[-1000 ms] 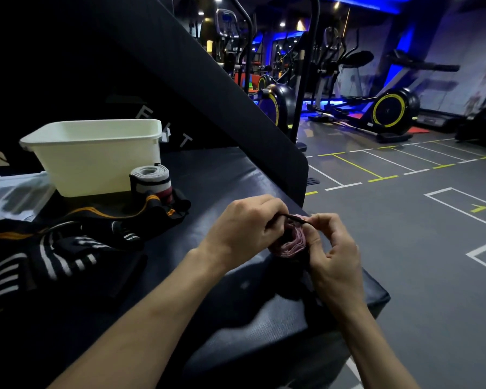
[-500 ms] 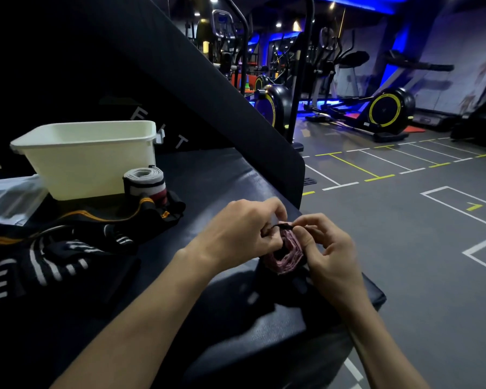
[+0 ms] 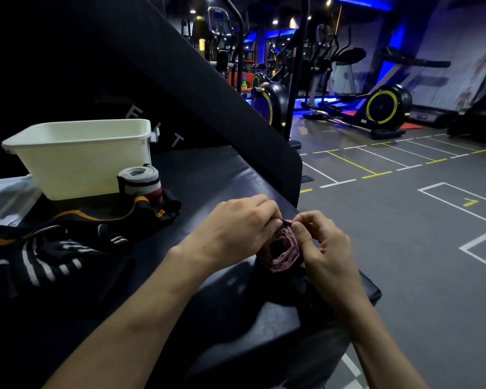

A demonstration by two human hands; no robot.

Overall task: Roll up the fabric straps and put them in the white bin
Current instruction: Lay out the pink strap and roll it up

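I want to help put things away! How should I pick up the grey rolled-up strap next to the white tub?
Grab the grey rolled strap around its round sides, coming down from above. It stands on end beside the white bin, so squeezing the sides probably keeps the layers wound. Come from the right, since the bin blocks its left.

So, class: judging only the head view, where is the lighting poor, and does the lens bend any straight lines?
Head view: dim overall, blue glow at the back; the black straps pile sinks into shadow, while both hands, left and right, the pink roll and white bin read clearly; wide-angle lens bows the floor lines toward the edges.
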